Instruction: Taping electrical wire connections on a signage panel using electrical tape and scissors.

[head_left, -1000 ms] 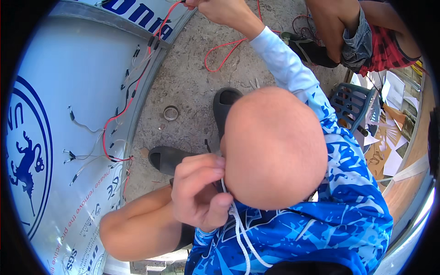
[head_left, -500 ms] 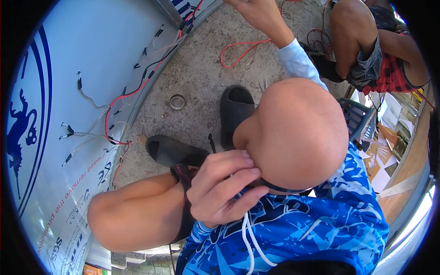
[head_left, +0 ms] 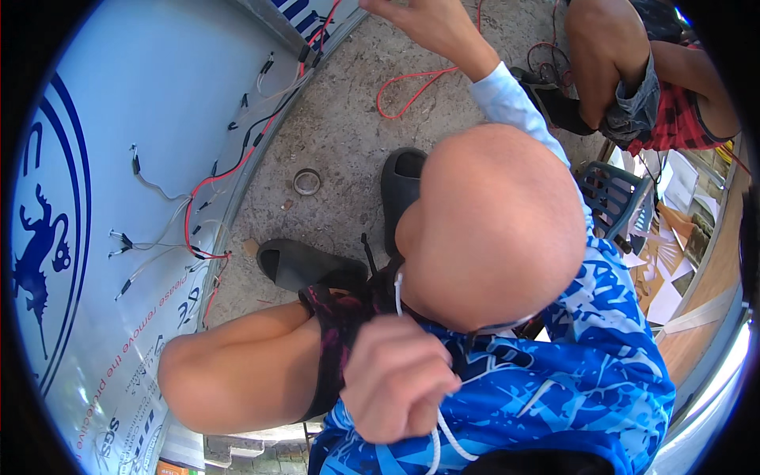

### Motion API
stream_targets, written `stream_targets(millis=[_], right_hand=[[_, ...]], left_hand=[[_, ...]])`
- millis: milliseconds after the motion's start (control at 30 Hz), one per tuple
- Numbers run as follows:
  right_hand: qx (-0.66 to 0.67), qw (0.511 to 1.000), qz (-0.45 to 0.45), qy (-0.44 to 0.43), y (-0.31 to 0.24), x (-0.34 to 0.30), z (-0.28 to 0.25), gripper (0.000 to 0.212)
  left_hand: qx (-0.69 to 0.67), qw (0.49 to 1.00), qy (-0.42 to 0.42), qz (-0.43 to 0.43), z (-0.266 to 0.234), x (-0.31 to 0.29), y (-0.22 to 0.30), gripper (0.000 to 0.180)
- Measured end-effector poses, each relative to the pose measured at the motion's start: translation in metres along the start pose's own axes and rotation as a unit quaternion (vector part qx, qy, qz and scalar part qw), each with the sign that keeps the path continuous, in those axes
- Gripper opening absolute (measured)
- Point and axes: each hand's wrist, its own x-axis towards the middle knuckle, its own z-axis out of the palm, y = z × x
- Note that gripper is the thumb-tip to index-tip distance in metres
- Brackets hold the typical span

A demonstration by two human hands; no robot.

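My left hand [head_left: 396, 380] is in front of my blue patterned shirt [head_left: 546, 388], blurred by motion. Its fingers are curled together; what they hold, if anything, I cannot make out. White drawstring [head_left: 447, 439] hangs just beneath it. My right arm, in a pale blue sleeve [head_left: 518, 107], stretches past my raised knee [head_left: 495, 226] to the top edge. There my right hand [head_left: 427, 28] is partly cut off by the frame; one digit points out straight toward the wired panel, and the other fingers are mostly out of sight.
At left stands a white-blue panel [head_left: 174, 103] with red wire [head_left: 188, 218] and several grey leads with black ends. A tape roll [head_left: 306, 182] lies on the concrete by my dark slides [head_left: 313, 265]. Another person [head_left: 606, 63] squats at upper right, near a blue-grey plastic crate [head_left: 609, 198] and paper scraps.
My left hand has dropped away from my knee and curled up tighter. My knee has shifted a little left. The right hand has moved slightly left along the top edge.
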Motion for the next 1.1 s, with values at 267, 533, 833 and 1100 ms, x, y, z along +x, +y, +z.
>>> stream_targets(millis=[267,533,833,1100], right_hand=[[-0.084,0.995,0.038,0.035,0.003,-0.002,0.01,0.015],[-0.038,0.995,-0.037,0.087,0.007,-0.004,0.024,0.016],[0.044,0.998,0.038,-0.02,0.001,0.011,0.002,0.02],[0.149,0.98,0.126,-0.038,-0.009,0.009,0.004,0.021]], left_hand=[[-0.121,0.975,-0.158,0.096,0.06,0.004,0.035,0.01],[-0.256,0.949,-0.01,0.184,-0.018,0.034,-0.015,0.017],[-0.263,0.942,0.197,-0.063,0.058,0.095,-0.24,0.035],[-0.334,0.902,0.272,-0.026,0.069,0.182,-0.248,0.034]])
